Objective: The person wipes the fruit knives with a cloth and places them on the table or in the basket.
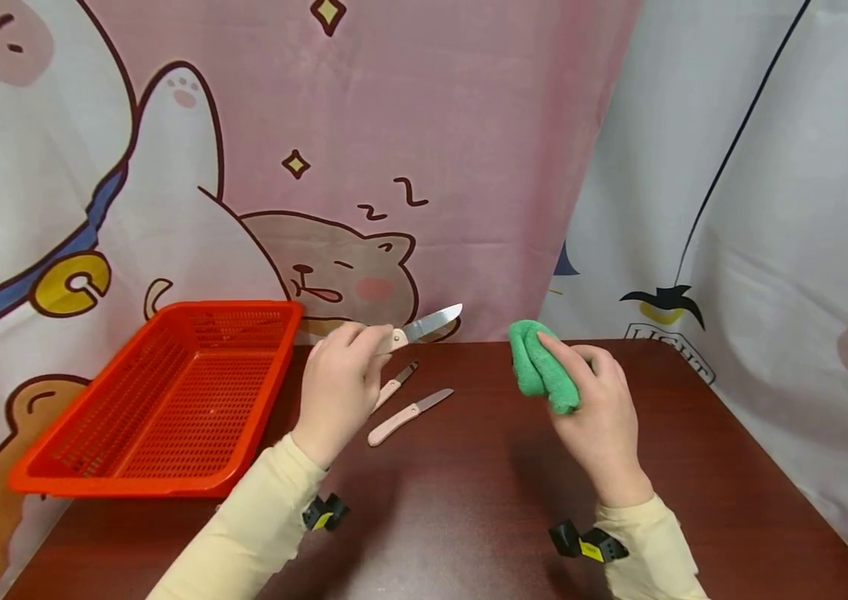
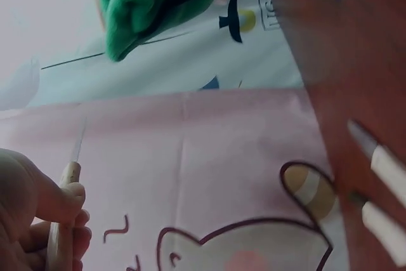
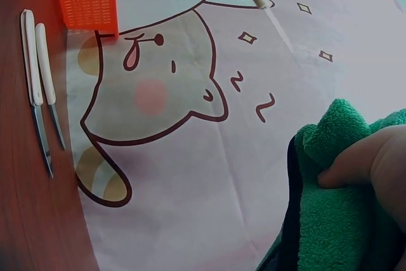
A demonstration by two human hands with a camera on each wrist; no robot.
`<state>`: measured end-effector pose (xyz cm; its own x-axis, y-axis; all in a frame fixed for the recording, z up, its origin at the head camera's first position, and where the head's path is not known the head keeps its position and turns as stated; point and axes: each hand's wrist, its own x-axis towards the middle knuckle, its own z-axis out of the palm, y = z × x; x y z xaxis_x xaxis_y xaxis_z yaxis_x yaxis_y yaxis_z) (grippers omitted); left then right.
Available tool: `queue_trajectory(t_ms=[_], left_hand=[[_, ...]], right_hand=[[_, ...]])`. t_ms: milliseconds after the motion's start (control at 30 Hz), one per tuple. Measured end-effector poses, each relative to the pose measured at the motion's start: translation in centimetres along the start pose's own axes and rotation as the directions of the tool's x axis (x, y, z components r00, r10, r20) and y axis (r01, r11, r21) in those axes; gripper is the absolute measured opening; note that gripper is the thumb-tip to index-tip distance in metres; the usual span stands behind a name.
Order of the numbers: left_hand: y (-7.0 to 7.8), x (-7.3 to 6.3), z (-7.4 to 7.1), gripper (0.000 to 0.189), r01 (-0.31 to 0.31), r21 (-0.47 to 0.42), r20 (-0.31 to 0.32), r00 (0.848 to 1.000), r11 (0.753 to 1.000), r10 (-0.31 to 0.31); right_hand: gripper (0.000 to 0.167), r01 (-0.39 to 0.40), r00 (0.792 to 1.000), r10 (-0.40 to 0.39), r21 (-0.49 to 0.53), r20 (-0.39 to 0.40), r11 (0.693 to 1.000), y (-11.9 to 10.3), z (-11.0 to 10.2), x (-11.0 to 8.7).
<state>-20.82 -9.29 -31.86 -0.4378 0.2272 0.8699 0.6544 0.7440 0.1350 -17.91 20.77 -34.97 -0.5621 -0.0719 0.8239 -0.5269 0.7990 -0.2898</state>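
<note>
My left hand [image 1: 341, 387] grips a small knife [image 1: 431, 323] by its pale handle, raised above the table with the blade pointing right. In the left wrist view the thumb lies along that handle [image 2: 61, 239]. My right hand [image 1: 600, 408] holds a folded green cloth [image 1: 540, 367] between thumb and fingers, also raised; its dark underside shows in the right wrist view. A gap separates cloth and blade. Two more pale-handled tools lie on the table below the left hand: a knife [image 1: 411, 417] and a second one [image 1: 391, 389], partly hidden by that hand.
A red perforated plastic basket [image 1: 244, 417] stands at the left of the dark brown table [image 1: 454, 500]. Behind and at the right hangs a printed cartoon curtain [image 1: 484, 167], close against the table's edges. Each sleeve carries a small black wrist camera [image 1: 589, 543].
</note>
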Motion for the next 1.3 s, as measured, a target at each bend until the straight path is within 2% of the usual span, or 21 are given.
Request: queue_trajectory(t_ms=[167, 300, 433, 567, 667, 767, 900, 1033, 1167, 1267, 1300], left_hand=[[-1.6, 1.8, -1.2, 0.027, 0.041, 0.022, 0.042, 0.998, 0.999, -0.042], [-3.5, 2.6, -2.1, 0.028, 0.103, 0.043, 0.094, 0.99, 0.994, -0.107], [-5.6, 2.8, -3.1, 0.026, 0.18, 0.083, 0.15, 0.97, 0.98, -0.19], [-7.9, 2.5, -4.0, 0.024, 0.242, 0.128, 0.201, 0.944, 0.962, -0.264], [-9.6, 2.3, -4.8, 0.023, 0.297, 0.162, 0.251, 0.91, 0.941, -0.331], [-11.3, 2.2, -5.7, 0.023, 0.352, 0.187, 0.302, 0.868, 0.917, -0.395], [-13.8, 1.9, -6.9, 0.022, 0.421, 0.204, 0.365, 0.805, 0.884, -0.468], [-16.2, 1.2, -7.7, 0.022, 0.467, 0.229, 0.405, 0.752, 0.854, -0.52], [-18.3, 0.0, -8.3, 0.023, 0.489, 0.267, 0.41, 0.722, 0.83, -0.557], [-19.5, -0.8, -8.6, 0.024, 0.514, 0.297, 0.419, 0.687, 0.804, -0.594], [-19.8, -1.1, -8.7, 0.024, 0.526, 0.305, 0.424, 0.671, 0.794, -0.608]], right_hand=[[0.078, -0.003, 1.0, 0.003, -0.007, 0.007, 1.0, 0.2, -0.1, -0.2], [0.079, -0.008, 1.0, 0.008, -0.011, 0.012, 1.0, 0.3, -0.2, -0.2], [0.079, -0.006, 1.0, 0.006, -0.007, 0.011, 1.0, 0.3, -0.1, -0.2], [0.079, -0.001, 1.0, 0.001, 0.002, 0.001, 1.0, 0.3, 0.0, -0.2], [0.077, 0.003, 1.0, -0.003, 0.007, -0.004, 1.0, 0.3, 0.1, -0.1], [0.076, 0.005, 1.0, -0.005, 0.007, -0.001, 1.0, 0.3, 0.1, 0.0], [0.077, 0.006, 1.0, -0.006, 0.005, 0.001, 1.0, 0.3, 0.1, -0.1], [0.078, 0.007, 1.0, -0.007, 0.002, 0.0, 1.0, 0.3, 0.1, -0.1], [0.077, 0.007, 1.0, -0.007, 0.004, -0.001, 1.0, 0.3, 0.0, -0.1], [0.077, 0.009, 1.0, -0.009, 0.005, -0.001, 1.0, 0.4, -0.1, 0.0], [0.077, 0.011, 1.0, -0.011, 0.003, -0.002, 1.0, 0.4, -0.1, 0.0]])
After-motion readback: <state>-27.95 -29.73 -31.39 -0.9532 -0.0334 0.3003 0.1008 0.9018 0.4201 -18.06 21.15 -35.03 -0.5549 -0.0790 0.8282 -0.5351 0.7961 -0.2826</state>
